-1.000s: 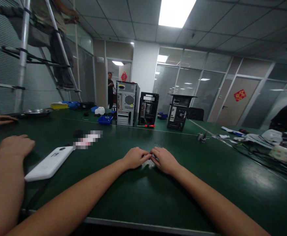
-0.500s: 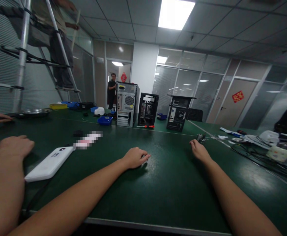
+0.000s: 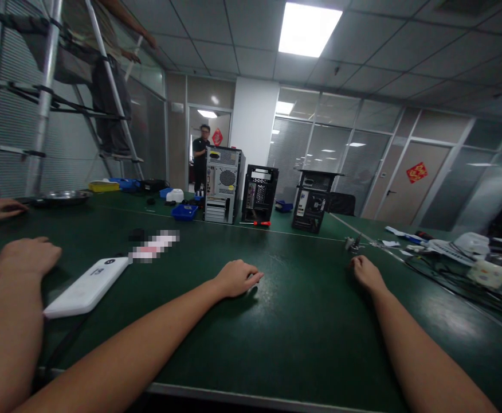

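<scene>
Left hand (image 3: 239, 277): fingers curled, cannot tell if pinching | Right hand (image 3: 367, 273): fingers bunched, contents hidden | Metal object (image 3: 354, 244): near, right hand's 11 o'clock | Green table (image 3: 302, 338): beneath both

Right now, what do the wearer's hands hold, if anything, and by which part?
It cannot be told: the left hand and right hand show no object, but might hide something small.

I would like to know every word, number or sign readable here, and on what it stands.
No text is readable.
White device: dark marking, too blurred.
Right red sign, on the right door: gold characters, too blurred.
Left red sign, on the far door: too small.
Left computer tower: labels too small.
Metal parts: no text visible.
</scene>
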`<state>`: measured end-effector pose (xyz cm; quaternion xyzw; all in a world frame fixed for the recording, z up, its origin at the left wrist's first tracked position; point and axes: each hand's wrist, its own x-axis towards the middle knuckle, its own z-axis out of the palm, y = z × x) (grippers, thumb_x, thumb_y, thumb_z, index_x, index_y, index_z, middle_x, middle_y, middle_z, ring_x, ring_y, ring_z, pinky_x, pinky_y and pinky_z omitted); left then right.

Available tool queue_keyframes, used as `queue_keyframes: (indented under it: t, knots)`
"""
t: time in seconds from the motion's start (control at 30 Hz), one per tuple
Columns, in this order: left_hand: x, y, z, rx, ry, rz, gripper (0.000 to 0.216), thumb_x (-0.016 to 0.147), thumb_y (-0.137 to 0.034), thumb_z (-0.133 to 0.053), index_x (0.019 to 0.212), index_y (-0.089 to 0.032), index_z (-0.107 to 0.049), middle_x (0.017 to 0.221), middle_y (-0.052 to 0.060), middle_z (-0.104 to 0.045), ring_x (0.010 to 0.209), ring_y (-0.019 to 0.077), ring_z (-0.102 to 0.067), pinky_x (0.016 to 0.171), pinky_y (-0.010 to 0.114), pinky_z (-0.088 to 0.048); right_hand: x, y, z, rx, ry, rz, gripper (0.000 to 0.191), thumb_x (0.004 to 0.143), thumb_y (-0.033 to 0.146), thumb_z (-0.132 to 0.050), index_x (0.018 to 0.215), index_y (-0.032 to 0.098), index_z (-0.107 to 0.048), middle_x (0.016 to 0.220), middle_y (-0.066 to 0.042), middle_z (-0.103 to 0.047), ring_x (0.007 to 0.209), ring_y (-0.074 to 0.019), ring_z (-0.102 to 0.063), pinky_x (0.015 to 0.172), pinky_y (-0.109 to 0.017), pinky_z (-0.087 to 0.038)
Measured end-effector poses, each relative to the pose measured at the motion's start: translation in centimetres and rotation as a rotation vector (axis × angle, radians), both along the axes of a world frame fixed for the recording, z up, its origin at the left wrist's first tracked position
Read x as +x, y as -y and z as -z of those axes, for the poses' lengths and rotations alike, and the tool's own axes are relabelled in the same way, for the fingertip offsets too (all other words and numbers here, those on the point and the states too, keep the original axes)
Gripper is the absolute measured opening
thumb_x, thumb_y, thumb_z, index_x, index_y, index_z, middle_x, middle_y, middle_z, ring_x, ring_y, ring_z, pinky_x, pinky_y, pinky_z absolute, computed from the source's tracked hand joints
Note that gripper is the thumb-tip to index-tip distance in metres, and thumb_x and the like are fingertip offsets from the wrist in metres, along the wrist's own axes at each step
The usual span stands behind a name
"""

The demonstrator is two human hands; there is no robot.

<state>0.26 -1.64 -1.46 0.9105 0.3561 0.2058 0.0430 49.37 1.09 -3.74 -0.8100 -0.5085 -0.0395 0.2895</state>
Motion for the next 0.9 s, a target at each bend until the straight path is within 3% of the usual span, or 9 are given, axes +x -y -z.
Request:
queue_keyframes:
  t: [0.17, 0.3, 0.5, 0.67, 0.9]
  knots:
    - [0.0, 0.0, 0.0, -0.009, 0.009, 0.018, 0.047, 0.101, -0.050, -0.039, 0.086, -0.023, -0.075, 0.079, 0.003, -0.074, 0.069, 0.0166, -0.064, 0.065, 0.026, -0.039, 0.0, 1.4, -2.6, 0.068, 0.070, 0.101, 0.059, 0.094, 0.058, -0.030, 0.109, 0.019, -0.071, 0.099, -0.018, -0.073, 0.090, -0.0293, -0.067, 0.077, -0.039, -0.048]
    - [0.0, -0.1, 0.1, 0.010, 0.003, 0.014, 0.046, 0.101, -0.049, -0.040, 0.085, -0.023, -0.075, 0.078, 0.003, -0.073, 0.069, 0.0171, -0.064, 0.065, 0.026, -0.039, 1.1, 2.5, -3.9, 0.088, 0.167, 0.122, 0.055, 0.089, 0.059, -0.043, 0.111, 0.020, -0.075, 0.097, -0.016, -0.074, 0.092, -0.0314, -0.068, 0.077, -0.039, -0.049]
    - [0.1, -0.2, 0.3, 0.008, 0.007, 0.012, 0.048, 0.101, -0.050, -0.039, 0.085, -0.023, -0.075, 0.078, 0.003, -0.074, 0.069, 0.0169, -0.064, 0.065, 0.026, -0.039, 2.8, 2.5, -2.7, -0.053, 0.085, 0.079, 0.039, 0.077, 0.045, -0.062, 0.106, 0.024, -0.078, 0.102, -0.013, -0.075, 0.093, -0.0331, -0.069, 0.075, -0.040, -0.051]
    - [0.2, -0.2, 0.2, -0.001, -0.001, 0.006, 0.047, 0.101, -0.049, -0.039, 0.086, -0.022, -0.075, 0.078, 0.003, -0.074, 0.068, 0.0164, -0.064, 0.063, 0.026, -0.038, 3.1, 2.2, -1.8, -0.085, 0.057, 0.061, 0.039, 0.078, 0.046, -0.062, 0.104, 0.022, -0.078, 0.096, -0.015, -0.075, 0.092, -0.0334, -0.069, 0.078, -0.042, -0.051]
    - [0.1, -0.2, 0.1, -0.013, -0.011, 0.008, 0.048, 0.101, -0.050, -0.039, 0.083, -0.022, -0.074, 0.077, 0.003, -0.073, 0.067, 0.0161, -0.062, 0.063, 0.026, -0.038, 2.8, 2.4, -2.3, -0.019, 0.082, 0.075, 0.044, 0.082, 0.055, -0.057, 0.108, 0.026, -0.077, 0.101, -0.013, -0.075, 0.095, -0.0322, -0.069, 0.080, -0.041, -0.050]
